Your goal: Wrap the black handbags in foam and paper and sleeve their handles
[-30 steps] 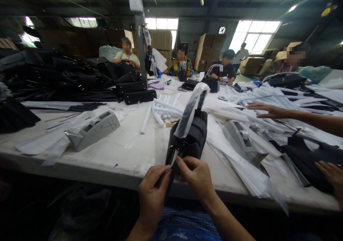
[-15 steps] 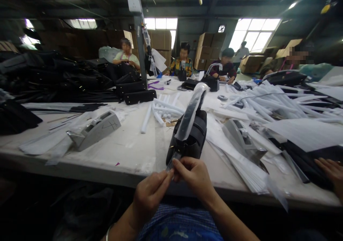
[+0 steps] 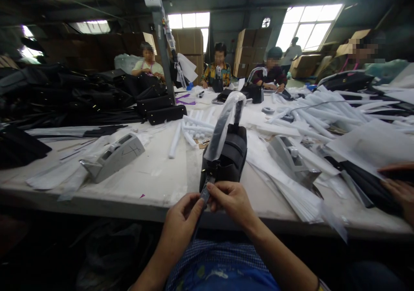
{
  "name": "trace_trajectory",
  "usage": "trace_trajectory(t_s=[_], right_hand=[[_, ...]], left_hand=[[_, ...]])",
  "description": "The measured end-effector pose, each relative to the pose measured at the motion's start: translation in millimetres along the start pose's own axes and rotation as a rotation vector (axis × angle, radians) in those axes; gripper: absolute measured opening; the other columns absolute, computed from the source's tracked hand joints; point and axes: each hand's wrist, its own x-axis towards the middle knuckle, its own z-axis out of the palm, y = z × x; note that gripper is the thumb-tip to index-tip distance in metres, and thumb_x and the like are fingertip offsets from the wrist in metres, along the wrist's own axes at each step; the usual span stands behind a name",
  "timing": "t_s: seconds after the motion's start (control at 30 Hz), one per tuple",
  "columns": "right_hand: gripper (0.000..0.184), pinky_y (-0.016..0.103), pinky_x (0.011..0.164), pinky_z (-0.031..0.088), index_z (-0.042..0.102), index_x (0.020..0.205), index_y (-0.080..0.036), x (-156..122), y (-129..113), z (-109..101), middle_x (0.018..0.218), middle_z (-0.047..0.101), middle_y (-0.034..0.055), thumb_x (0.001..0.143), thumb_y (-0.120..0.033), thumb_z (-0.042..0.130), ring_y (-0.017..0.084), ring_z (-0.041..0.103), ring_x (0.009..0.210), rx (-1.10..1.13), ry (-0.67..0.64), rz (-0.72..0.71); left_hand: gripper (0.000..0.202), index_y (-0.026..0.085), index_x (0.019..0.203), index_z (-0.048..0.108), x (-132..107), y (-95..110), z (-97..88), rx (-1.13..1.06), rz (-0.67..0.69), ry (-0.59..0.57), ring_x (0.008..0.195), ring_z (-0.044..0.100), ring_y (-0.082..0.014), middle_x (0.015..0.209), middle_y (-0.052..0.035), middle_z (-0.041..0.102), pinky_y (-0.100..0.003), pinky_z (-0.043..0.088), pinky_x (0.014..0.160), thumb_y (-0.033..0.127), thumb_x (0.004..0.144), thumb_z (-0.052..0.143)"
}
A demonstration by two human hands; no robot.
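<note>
A black handbag (image 3: 228, 155) stands upright at the near edge of the white table (image 3: 155, 174), its top handle wrapped in clear plastic (image 3: 223, 125). A dark strap (image 3: 199, 211) hangs from the bag's near end over the table edge. My left hand (image 3: 181, 223) pinches the strap from the left. My right hand (image 3: 231, 202) pinches it from the right, close to the bag's metal fitting, where a bit of pale wrapping shows. Both hands have their fingers pressed together on the strap.
Two grey tape dispensers (image 3: 113, 155) (image 3: 293, 157) flank the bag. White paper rolls (image 3: 190, 133) and plastic sleeves (image 3: 291, 196) litter the table, with black bags (image 3: 80, 97) piled at the left. Another person's hands (image 3: 399, 183) hold a white sheet (image 3: 368, 146) at the right. Several seated people (image 3: 220, 69) work at the far end.
My hands slid along the strap and stay pinched on it close to the bag. The person at the right drew an arm back and lifted a white sheet. The camera tilted down slightly.
</note>
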Motion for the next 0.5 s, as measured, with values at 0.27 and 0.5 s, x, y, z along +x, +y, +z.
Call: trace_trajectory(t_s=[0.27, 0.5], right_hand=[[0.030, 0.027, 0.071, 0.053, 0.076, 0.082, -0.020, -15, -2, -77, 0.076, 0.075, 0.0038, 0.094, -0.042, 0.059, 0.019, 0.070, 0.071, -0.452, 0.303, -0.268], [0.021, 0.045, 0.120, 0.020, 0.076, 0.080, -0.017, -3, -4, -254, 0.138, 0.059, 0.0152, 0.080, -0.038, 0.072, 0.034, 0.031, 0.144, -0.663, 0.896, -0.037]], left_hand=[[0.060, 0.017, 0.102, 0.068, -9, -19, 27.3, -0.289, -0.309, 0.145, 0.047, 0.042, -0.0072, 0.057, 0.0061, 0.052, -0.015, 0.032, 0.042, 0.057, 0.061, 0.084], [0.066, 0.017, 0.097, 0.068, -5, -31, 27.4, -0.295, -0.354, 0.177, 0.048, 0.044, -0.0090, 0.059, 0.0047, 0.056, -0.019, 0.037, 0.044, 0.060, 0.051, 0.087]])
